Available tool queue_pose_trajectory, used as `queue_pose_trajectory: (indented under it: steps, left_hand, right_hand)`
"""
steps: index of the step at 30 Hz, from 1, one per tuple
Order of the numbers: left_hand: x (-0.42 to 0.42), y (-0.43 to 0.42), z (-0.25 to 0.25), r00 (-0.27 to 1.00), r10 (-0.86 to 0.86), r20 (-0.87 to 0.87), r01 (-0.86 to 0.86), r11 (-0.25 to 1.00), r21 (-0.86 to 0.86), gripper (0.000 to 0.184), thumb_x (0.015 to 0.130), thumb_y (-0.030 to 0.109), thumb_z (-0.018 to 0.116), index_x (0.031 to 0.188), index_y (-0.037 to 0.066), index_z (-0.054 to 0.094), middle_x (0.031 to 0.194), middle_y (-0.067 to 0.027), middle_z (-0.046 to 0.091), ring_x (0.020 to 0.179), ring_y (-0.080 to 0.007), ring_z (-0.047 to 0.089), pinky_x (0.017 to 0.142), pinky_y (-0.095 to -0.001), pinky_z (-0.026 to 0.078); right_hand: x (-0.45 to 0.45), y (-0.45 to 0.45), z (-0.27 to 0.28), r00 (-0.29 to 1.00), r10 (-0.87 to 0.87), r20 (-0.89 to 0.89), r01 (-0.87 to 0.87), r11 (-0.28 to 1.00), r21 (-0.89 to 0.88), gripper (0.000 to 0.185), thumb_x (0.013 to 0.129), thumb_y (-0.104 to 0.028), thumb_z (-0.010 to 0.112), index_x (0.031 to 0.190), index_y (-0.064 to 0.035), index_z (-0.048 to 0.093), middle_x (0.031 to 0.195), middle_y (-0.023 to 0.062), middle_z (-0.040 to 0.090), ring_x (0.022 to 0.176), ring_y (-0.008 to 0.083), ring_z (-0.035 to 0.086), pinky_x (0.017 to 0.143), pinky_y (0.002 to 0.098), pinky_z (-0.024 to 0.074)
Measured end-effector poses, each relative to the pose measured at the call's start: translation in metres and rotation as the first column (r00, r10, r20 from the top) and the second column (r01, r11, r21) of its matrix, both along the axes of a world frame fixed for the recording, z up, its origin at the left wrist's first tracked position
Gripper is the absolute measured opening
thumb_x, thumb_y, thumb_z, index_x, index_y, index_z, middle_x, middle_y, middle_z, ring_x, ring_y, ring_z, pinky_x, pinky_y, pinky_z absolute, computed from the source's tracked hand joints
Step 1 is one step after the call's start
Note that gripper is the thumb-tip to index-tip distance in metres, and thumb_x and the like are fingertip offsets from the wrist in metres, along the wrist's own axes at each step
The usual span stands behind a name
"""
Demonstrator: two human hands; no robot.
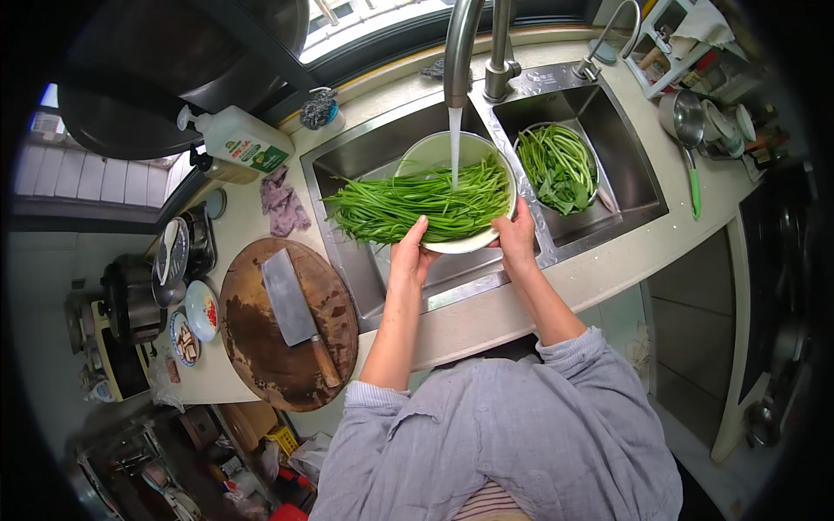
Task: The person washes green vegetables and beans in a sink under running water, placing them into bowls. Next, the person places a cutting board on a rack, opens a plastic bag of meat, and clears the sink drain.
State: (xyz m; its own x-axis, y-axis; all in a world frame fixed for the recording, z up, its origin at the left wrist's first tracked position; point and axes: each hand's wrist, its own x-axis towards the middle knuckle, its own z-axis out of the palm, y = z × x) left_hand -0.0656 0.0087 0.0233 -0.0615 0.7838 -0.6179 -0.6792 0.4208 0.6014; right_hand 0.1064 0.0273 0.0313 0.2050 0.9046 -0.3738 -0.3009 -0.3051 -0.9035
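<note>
A pale round bowl is held over the left sink basin, heaped with long green chives that hang over its left side. My left hand is closed at the bowl's near left edge, its thumb against the chives and its other fingers mostly hidden underneath. On the near right rim, my right hand grips the bowl, thumb on top. Water from the faucet runs straight down onto the chives. In the right basin sits another bowl holding green leafy stems.
Left of the sink, a cleaver lies on a round wooden chopping board. Nearby are a crumpled purple cloth and a large white bottle. A green-handled ladle lies at the right.
</note>
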Motion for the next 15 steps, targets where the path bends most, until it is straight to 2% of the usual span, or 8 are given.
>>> queue_pose_trajectory:
  steps: [2,5,6,7,8,9,12,15]
  left_hand:
    - [0.006,0.005,-0.005,1.000,-0.013,0.024,0.013,1.000,-0.008,0.034,0.082,0.010,0.059,0.112,-0.003,0.049,0.110,-0.0168,0.056,0.100,-0.0298,0.057,0.082,-0.0488,0.050]
    - [0.016,0.009,-0.011,0.999,-0.022,-0.023,0.023,1.000,0.019,0.032,0.080,0.006,0.057,0.110,-0.004,0.050,0.105,-0.0169,0.058,0.093,-0.0300,0.060,0.079,-0.0479,0.052]
    - [0.020,0.011,-0.011,0.999,-0.010,-0.049,0.012,0.999,0.031,0.031,0.079,0.003,0.055,0.108,-0.005,0.051,0.100,-0.0165,0.060,0.086,-0.0295,0.063,0.071,-0.0449,0.055]
    - [0.023,0.013,-0.011,0.998,-0.020,-0.065,0.022,0.999,0.034,0.030,0.079,0.003,0.055,0.108,-0.005,0.051,0.099,-0.0164,0.061,0.085,-0.0293,0.063,0.069,-0.0440,0.056]
    - [0.025,0.015,-0.011,0.997,-0.022,-0.080,0.025,0.999,0.035,0.030,0.079,0.002,0.055,0.108,-0.005,0.051,0.099,-0.0163,0.061,0.084,-0.0291,0.063,0.067,-0.0431,0.057]
    - [0.028,0.015,-0.009,0.995,-0.018,-0.097,0.021,0.999,0.035,0.030,0.079,0.002,0.054,0.108,-0.005,0.051,0.098,-0.0162,0.061,0.083,-0.0288,0.064,0.065,-0.0422,0.057]
    - [0.038,0.016,0.000,0.980,0.026,-0.196,-0.026,1.000,-0.001,0.029,0.077,0.002,0.055,0.105,-0.002,0.053,0.093,-0.0129,0.062,0.075,-0.0238,0.064,0.059,-0.0365,0.057]
    - [0.048,0.016,0.002,0.940,0.075,-0.333,-0.095,0.995,-0.043,0.023,0.074,0.006,0.060,0.097,0.002,0.058,0.083,-0.0083,0.064,0.064,-0.0165,0.062,0.050,-0.0278,0.053]
  right_hand:
    - [0.009,0.001,-0.006,0.999,-0.003,0.040,0.001,0.999,0.041,0.057,0.067,0.004,0.046,0.123,-0.0027,0.042,0.097,0.0099,0.057,0.064,0.0140,0.060,0.038,0.0212,0.0478]
    - [0.019,0.000,-0.001,0.999,-0.013,0.050,0.009,0.997,0.071,0.056,0.067,0.004,0.047,0.122,-0.0025,0.042,0.096,0.0090,0.057,0.065,0.0133,0.059,0.038,0.0213,0.0479]
    - [0.023,0.001,0.002,0.998,-0.014,0.057,0.010,0.998,0.069,0.055,0.067,0.004,0.047,0.122,-0.0027,0.042,0.096,0.0089,0.058,0.065,0.0131,0.059,0.039,0.0213,0.0479]
    - [0.026,0.004,0.004,0.998,-0.011,0.065,0.006,0.998,0.067,0.055,0.067,0.004,0.047,0.121,-0.0028,0.042,0.096,0.0088,0.058,0.065,0.0130,0.059,0.039,0.0213,0.0479]
    - [0.025,0.007,0.006,0.996,-0.042,0.072,0.039,0.998,0.045,0.050,0.070,0.005,0.048,0.118,-0.0041,0.044,0.087,0.0061,0.057,0.054,0.0094,0.054,0.034,0.0188,0.0406]
    - [0.030,0.010,0.004,0.997,-0.025,0.074,0.023,0.999,0.027,0.048,0.070,0.005,0.048,0.117,-0.0043,0.044,0.086,0.0060,0.057,0.053,0.0095,0.053,0.034,0.0188,0.0403]
    - [0.038,0.026,-0.002,0.999,0.036,0.040,-0.035,0.999,-0.017,0.043,0.069,0.004,0.049,0.111,-0.0050,0.046,0.080,0.0055,0.056,0.051,0.0106,0.053,0.033,0.0194,0.0400]
    - [0.046,0.042,-0.012,0.990,0.139,-0.016,-0.140,0.986,-0.092,0.047,0.067,0.005,0.047,0.113,-0.0037,0.048,0.086,0.0085,0.059,0.051,0.0149,0.058,0.034,0.0232,0.0462]
